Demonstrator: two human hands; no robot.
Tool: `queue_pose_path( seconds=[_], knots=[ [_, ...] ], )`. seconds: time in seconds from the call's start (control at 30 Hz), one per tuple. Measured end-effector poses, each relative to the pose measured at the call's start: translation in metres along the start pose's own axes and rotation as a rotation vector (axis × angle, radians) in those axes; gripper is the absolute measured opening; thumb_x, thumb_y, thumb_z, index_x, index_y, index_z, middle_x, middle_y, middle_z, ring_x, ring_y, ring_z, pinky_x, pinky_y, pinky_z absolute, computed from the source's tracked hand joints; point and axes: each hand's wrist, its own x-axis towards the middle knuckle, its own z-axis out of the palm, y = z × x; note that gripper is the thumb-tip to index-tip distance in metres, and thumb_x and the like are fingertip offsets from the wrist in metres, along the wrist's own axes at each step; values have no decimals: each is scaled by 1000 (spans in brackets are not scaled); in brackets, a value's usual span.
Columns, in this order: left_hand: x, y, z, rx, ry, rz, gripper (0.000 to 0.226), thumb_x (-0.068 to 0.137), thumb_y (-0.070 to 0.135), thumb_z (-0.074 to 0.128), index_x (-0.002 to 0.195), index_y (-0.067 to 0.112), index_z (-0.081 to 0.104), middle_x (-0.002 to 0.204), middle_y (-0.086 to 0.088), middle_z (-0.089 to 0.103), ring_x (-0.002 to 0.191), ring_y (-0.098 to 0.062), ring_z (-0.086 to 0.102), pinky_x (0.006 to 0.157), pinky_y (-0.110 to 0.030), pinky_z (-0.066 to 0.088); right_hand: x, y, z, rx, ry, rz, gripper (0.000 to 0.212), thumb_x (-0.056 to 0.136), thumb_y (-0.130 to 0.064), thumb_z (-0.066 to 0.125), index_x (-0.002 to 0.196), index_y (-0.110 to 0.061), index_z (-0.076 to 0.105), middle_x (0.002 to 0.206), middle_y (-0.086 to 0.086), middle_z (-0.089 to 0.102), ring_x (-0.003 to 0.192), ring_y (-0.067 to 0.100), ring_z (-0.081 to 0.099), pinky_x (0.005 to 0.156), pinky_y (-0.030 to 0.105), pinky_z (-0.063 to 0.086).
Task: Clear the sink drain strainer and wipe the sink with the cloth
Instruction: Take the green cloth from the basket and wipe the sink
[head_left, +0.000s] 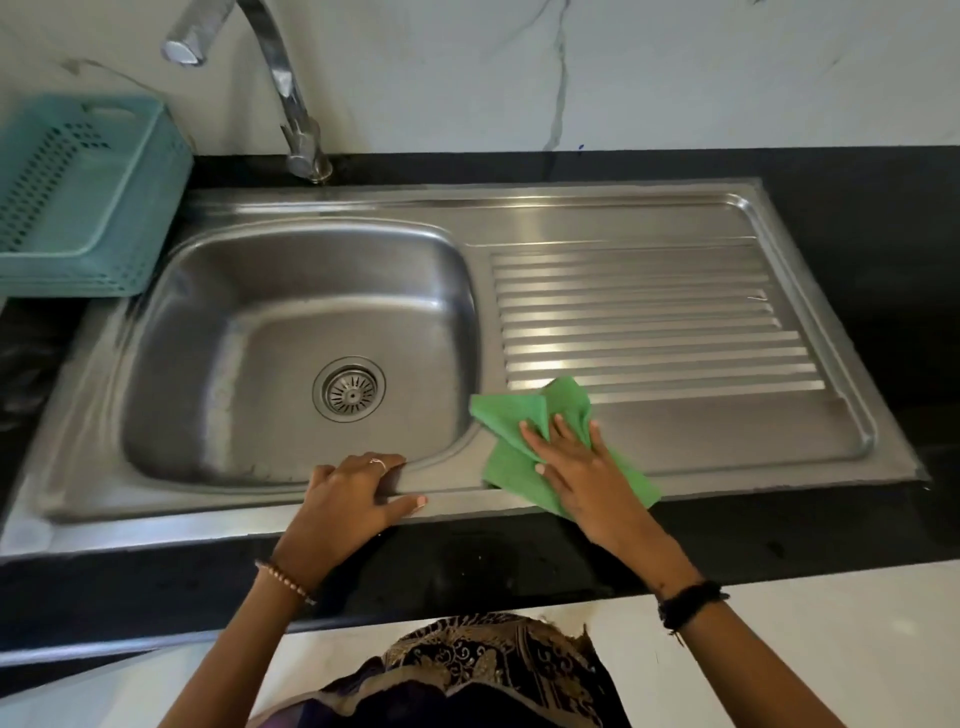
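A steel sink (218, 291) fills the middle of the head view, with a round drain strainer (349, 388) at the bottom of its bowl. To the right lies the ribbed drainboard (649, 322). A green cloth (511, 462) is spread on the near flat part of the drainboard, just right of the bowl. My right hand (571, 462) presses flat on the cloth with fingers spread. My left hand (353, 493) rests on the sink's front rim, fingers apart, holding nothing.
A chrome tap (291, 98) arches over the back of the bowl. A teal plastic basket (78, 202) stands on the black counter (872, 260) at the left. The counter's front edge runs just below my hands.
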Motion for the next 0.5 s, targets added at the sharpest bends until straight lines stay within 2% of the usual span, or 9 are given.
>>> queue_pose_path(
  seconds=[0.13,0.2,0.27,0.33,0.4,0.5],
  knots=[
    [1,-2,0,15,-13,3,58,80,60,52,128,27,47,130,7,54,120,-12,45,99,-31,23,40,-37,21,-82,-57,-146,47,101,-35,32,147,-32,24,158,0,15,148,17,5,117,38,-13],
    [-1,-3,0,39,-31,24,60,82,60,48,130,25,45,128,7,54,120,-12,46,101,-31,25,64,-55,28,-129,-69,-193,42,100,-37,32,142,-32,35,157,-1,20,147,17,9,116,42,-13],
    [-5,-9,-3,15,-49,34,60,84,58,48,133,24,43,129,5,53,121,-14,47,105,-33,28,74,-64,31,-118,-76,-221,39,100,-34,34,139,-30,41,154,-2,30,146,17,17,116,40,-13],
    [-12,-22,-11,-19,-22,7,63,84,54,52,137,23,38,139,1,46,129,-16,40,111,-38,29,64,-62,32,-58,-46,-253,39,101,-25,37,139,-28,42,153,-1,31,145,17,20,117,35,-12],
    [-21,-39,-20,36,22,-42,67,84,51,54,141,23,33,147,-1,36,137,-17,29,115,-43,22,41,-50,28,60,-38,-268,42,100,-17,40,140,-28,40,152,-1,31,144,14,21,119,32,-9],
    [-37,-62,-29,126,62,-133,68,84,54,50,142,23,32,152,-1,29,143,-19,16,117,-49,10,14,-30,14,238,-142,-272,41,100,-23,37,139,-34,39,149,-1,37,141,3,22,122,30,1]
  ],
)
